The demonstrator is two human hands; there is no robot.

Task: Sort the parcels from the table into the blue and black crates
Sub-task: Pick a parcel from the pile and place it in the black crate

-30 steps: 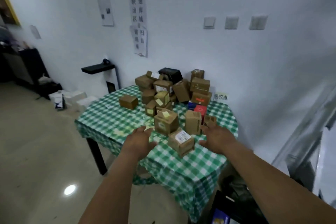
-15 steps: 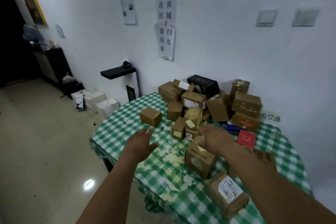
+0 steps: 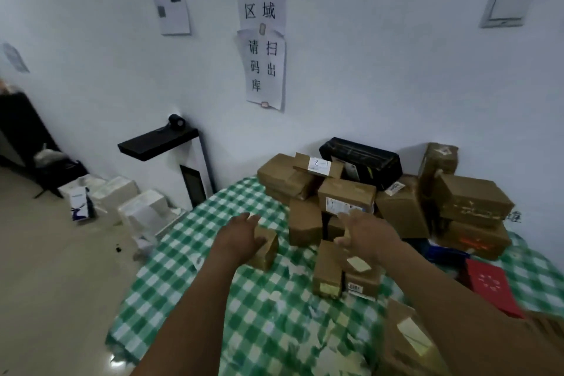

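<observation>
Parcel sort, pick-up | We reach over the green-checked surface [image 3: 274, 314] - left hand [image 3: 241, 236], grip spread, at a small cardboard box [image 3: 268, 251] lying apart from the pile, contact unclear | right hand [image 3: 367, 235], grip spread, over the stacked parcels [image 3: 346, 197] | box looks light and stiff - we would clasp opposite faces | crates unseen

A: What's showing of you on the head cam?
B: I'm showing two bare hands: left hand [image 3: 241, 235] and right hand [image 3: 367, 236].
A: Sleeves?
B: I'm seeing bare arm only: left forearm [image 3: 186, 314] and right forearm [image 3: 457, 299] are running uncovered to the frame's bottom edge. Both wrists are showing bare too. Finger detail is blurring out.
</observation>
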